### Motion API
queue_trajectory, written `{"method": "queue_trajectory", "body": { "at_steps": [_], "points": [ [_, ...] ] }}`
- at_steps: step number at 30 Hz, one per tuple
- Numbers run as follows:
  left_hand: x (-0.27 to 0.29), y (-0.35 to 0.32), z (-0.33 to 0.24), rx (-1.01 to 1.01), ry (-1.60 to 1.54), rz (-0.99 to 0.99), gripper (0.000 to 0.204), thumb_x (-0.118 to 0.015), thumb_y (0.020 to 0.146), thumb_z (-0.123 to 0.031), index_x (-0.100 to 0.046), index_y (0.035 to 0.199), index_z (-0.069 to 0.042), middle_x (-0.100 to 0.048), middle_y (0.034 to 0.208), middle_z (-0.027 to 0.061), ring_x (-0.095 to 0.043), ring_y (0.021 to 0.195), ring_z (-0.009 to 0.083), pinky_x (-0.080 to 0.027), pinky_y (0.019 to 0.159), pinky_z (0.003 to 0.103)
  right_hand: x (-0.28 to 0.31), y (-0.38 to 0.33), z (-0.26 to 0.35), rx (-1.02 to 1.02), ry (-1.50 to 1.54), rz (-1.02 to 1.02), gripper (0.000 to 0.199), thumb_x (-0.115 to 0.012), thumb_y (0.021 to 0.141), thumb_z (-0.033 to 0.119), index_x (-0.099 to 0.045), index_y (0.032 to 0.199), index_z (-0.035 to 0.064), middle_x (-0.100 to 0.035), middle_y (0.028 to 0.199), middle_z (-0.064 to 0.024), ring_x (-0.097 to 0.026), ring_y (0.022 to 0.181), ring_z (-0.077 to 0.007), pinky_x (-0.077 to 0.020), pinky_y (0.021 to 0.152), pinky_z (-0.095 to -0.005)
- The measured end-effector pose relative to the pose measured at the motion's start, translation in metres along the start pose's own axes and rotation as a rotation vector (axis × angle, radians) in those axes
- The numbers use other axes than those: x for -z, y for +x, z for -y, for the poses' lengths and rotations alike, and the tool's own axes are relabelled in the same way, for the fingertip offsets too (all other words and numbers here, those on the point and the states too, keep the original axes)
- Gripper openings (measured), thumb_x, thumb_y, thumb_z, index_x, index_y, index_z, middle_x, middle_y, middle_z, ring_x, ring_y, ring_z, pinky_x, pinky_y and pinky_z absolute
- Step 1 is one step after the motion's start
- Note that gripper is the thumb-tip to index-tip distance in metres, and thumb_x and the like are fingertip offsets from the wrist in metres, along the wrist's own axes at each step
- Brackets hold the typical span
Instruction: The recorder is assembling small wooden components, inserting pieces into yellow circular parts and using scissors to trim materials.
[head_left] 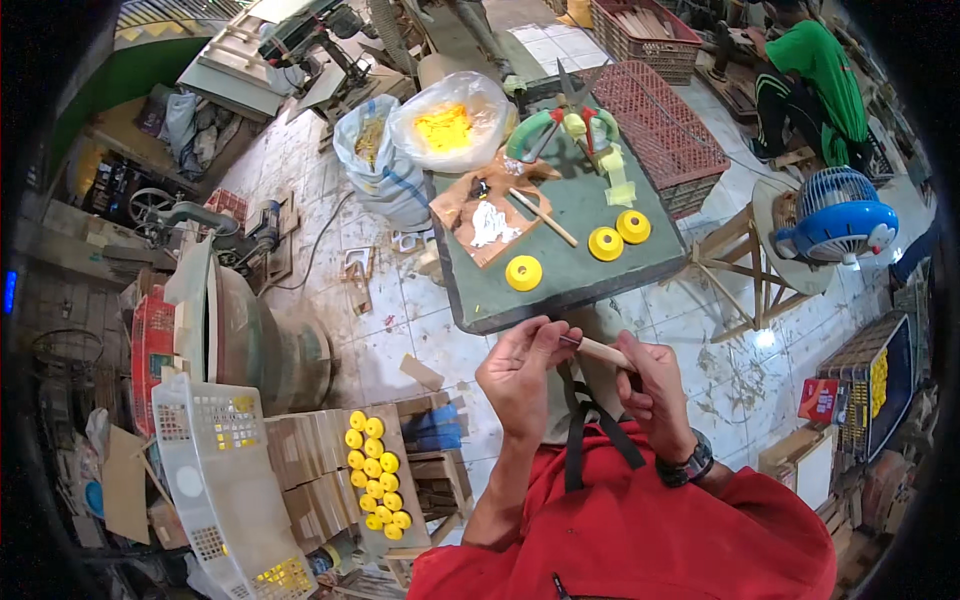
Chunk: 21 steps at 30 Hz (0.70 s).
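Just on the near side of the green-topped counter [472, 298], the hands hold a pale wooden stick [603, 351] between them: the left hand [517, 380] pinches thumb and fingertips together at its dark end, while the right hand [655, 395] grips the other end between thumb and forefinger, remaining fingers curled. On the counter's near part sits one yellow piece [523, 281], round with a central hole; two more yellow pieces [606, 252] lie side by side toward its right edge. Farther across the counter lie a brown sheet [455, 215] bearing a white smear [492, 226] and another stick [545, 219]. By its far left corner is a clear bag [470, 152] holding bright yellow stuff
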<state>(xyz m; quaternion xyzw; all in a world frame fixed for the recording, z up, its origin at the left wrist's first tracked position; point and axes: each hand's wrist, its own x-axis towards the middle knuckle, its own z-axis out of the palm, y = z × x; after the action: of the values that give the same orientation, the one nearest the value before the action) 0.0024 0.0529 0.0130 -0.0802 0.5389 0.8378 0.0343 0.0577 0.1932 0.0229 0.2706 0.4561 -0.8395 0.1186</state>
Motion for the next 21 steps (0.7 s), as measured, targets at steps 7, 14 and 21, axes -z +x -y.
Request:
{"method": "queue_trajectory", "body": {
  "at_steps": [7, 14, 21],
  "points": [
    [0.039, 0.022, 0.002, 0.146, 0.101, 0.076, 0.017, -0.067, 0.083, -0.001, -0.063, 0.097, 0.009, -0.068, 0.086, 0.0172, -0.069, 0.074, 0.0223, -0.059, 0.067, 0.031, 0.018, 0.015, -0.014, 0.713, -0.654, 0.034, 0.019, -0.064, 0.086, 0.007, -0.068, 0.104, 0.0021, -0.068, 0.079, -0.0072, -0.061, 0.058, -0.0133, -0.0475, 0.049, -0.0233],
    [0.043, 0.019, 0.003, 0.184, 0.094, 0.103, 0.019, -0.066, 0.084, -0.003, -0.062, 0.1, 0.008, -0.068, 0.086, 0.0162, -0.069, 0.074, 0.023, -0.058, 0.07, 0.032, 0.027, 0.02, 0.009, 1.158, -1.147, 0.107, 0.029, -0.066, 0.077, 0.0, -0.07, 0.104, 0.0077, -0.07, 0.095, -0.0119, -0.069, 0.08, -0.0236, -0.0553, 0.068, -0.0282],
    [0.114, 0.034, -0.012, -0.144, 0.263, -0.252, 0.016, -0.06, 0.092, -0.011, -0.063, 0.097, 0.003, -0.064, 0.074, 0.0055, -0.059, 0.062, 0.0107, -0.048, 0.059, 0.022, 0.094, 0.077, 0.072, 0.918, -0.873, -0.265, 0.021, -0.059, 0.089, 0.003, -0.067, 0.107, 0.0002, -0.064, 0.084, -0.0053, -0.06, 0.078, -0.0109, -0.0472, 0.068, -0.0225]
  ]
}}
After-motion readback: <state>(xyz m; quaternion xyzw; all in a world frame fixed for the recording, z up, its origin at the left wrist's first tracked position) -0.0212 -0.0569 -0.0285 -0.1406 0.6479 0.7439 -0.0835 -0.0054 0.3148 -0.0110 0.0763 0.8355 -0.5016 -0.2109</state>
